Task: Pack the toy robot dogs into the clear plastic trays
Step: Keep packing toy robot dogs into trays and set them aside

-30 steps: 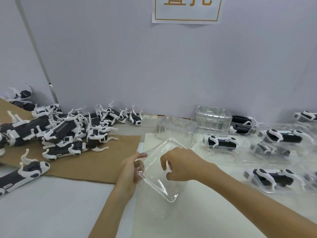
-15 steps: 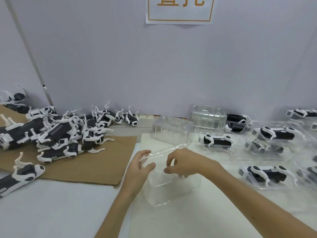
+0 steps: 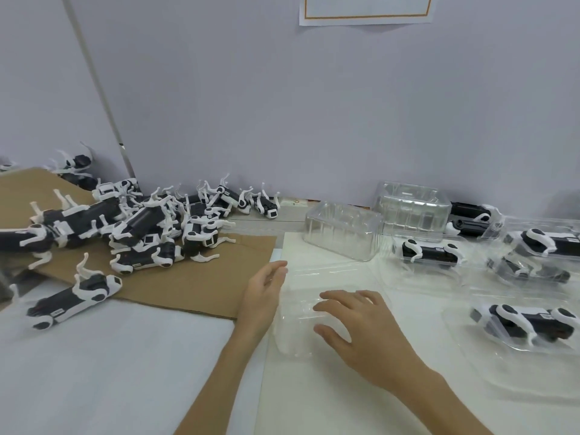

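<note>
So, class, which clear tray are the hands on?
The empty tray nearest the camera, under the right hand, left hand at its edge; other trays hold dogs or stand stacked behind.

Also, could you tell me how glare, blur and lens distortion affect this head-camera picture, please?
Head view: light is soft and even, shadows faint; the wide lens bows the wall strip; the clear tray under the right hand shows only as pale glints, edges hard to trace; fingers of the left hand look slightly smeared.
</note>
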